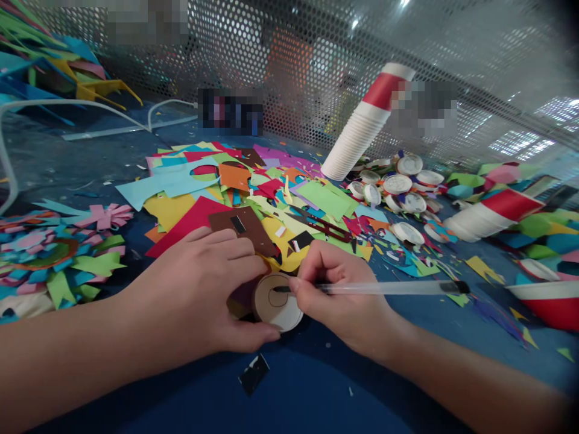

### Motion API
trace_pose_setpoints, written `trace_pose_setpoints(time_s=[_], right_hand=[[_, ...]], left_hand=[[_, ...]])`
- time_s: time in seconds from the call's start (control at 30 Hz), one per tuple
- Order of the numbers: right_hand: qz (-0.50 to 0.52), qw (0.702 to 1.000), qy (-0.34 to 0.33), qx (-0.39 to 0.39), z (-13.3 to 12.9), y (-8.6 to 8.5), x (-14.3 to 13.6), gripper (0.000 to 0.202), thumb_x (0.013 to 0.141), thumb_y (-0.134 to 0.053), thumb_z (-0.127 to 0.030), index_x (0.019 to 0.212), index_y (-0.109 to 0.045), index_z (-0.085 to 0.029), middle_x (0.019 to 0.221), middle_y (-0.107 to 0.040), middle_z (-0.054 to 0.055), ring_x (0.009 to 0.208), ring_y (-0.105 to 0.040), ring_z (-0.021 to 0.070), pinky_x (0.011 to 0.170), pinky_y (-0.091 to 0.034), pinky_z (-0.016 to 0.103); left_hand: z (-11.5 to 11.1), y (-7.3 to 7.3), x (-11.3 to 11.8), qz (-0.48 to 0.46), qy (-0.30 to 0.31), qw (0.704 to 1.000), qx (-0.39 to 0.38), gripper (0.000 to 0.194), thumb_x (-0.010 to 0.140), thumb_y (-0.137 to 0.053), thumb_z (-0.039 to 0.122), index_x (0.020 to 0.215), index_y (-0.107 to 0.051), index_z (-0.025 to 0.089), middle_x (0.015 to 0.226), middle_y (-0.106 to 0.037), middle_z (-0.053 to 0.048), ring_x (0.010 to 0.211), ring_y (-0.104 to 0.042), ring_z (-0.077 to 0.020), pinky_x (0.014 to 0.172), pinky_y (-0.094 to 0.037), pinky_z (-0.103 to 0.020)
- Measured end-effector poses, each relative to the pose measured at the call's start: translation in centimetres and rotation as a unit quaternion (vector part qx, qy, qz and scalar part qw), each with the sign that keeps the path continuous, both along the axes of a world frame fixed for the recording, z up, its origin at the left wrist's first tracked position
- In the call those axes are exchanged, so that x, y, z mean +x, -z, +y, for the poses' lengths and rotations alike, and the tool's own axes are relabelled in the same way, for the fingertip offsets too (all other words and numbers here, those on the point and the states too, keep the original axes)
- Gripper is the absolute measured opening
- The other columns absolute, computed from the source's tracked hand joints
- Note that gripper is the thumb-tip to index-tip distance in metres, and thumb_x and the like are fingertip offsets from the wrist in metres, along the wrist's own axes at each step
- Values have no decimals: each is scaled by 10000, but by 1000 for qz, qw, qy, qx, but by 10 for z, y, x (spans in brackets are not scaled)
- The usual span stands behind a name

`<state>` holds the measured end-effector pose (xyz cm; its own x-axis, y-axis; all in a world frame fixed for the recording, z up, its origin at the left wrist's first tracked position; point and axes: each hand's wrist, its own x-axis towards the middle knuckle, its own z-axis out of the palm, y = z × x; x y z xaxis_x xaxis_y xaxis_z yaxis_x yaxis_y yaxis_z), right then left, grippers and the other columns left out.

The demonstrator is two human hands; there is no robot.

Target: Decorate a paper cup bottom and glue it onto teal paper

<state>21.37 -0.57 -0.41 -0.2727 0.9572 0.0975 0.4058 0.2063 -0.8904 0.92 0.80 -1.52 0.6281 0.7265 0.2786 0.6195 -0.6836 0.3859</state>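
A round white paper cup base (283,310) with a curved dark line drawn on it lies low in the middle of the head view. My left hand (205,286) steadies it, thumb at the near edge and fingers curled round the far left side. In my right hand (337,289) is a pinched pen (384,288) with a clear barrel and black end cap. The pen's tip touches the base's face near the drawn line. Just beyond my fingers are a brown paper piece (246,229) and dark scissors (323,226), partly covered by scraps.
Coloured paper (181,181) is heaped ahead. A tall stack of paper cups (355,135) leans at the back right, near several cut cup bases (398,184). Paper flowers (54,253) lie at left. A perforated metal screen (280,66) bounds the blue table (307,392).
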Motion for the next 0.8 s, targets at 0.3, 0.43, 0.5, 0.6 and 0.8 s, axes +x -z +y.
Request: trace_pose_setpoints(time_s=[0.3,0.43,0.5,0.6,0.8], right_hand=[[-30,998,47,-3,-3,1,2,160,681,-565,-230,608,-423,-237,573,-455,-46,526,-378,103,465,-302,255],[70,995,68,-6,-3,4,5,188,728,-601,-229,640,-435,-238,543,-432,-62,506,-362,95,451,-296,240],[146,986,80,5,-2,6,6,174,777,-616,-245,703,-459,-242,551,-443,-69,508,-392,97,458,-321,236],[204,976,72,-5,-3,7,8,156,772,-637,-214,780,-485,-248,633,-503,-63,543,-468,100,496,-390,242],[139,989,21,-38,-6,-1,4,199,696,-628,-177,645,-445,-239,543,-456,-72,472,-365,78,430,-303,214]], left_hand=[[0,-2,0,2,0,1000,-7,308,707,-723,511,881,-695,258,878,-679,2,855,-601,-255,754,-421,-422],[0,-3,-1,10,4,1000,-7,317,708,-733,513,876,-696,246,882,-677,-10,864,-595,-247,753,-423,-396],[1,-3,-2,4,12,1000,-7,312,710,-741,505,854,-691,232,853,-665,-10,851,-588,-237,739,-424,-377],[2,-3,-5,-26,25,999,-26,276,718,-750,448,861,-684,222,822,-649,0,831,-576,-214,720,-427,-345],[4,-1,-5,-41,46,997,-45,302,690,-767,449,834,-664,204,848,-636,-13,834,-560,-214,715,-420,-339]])
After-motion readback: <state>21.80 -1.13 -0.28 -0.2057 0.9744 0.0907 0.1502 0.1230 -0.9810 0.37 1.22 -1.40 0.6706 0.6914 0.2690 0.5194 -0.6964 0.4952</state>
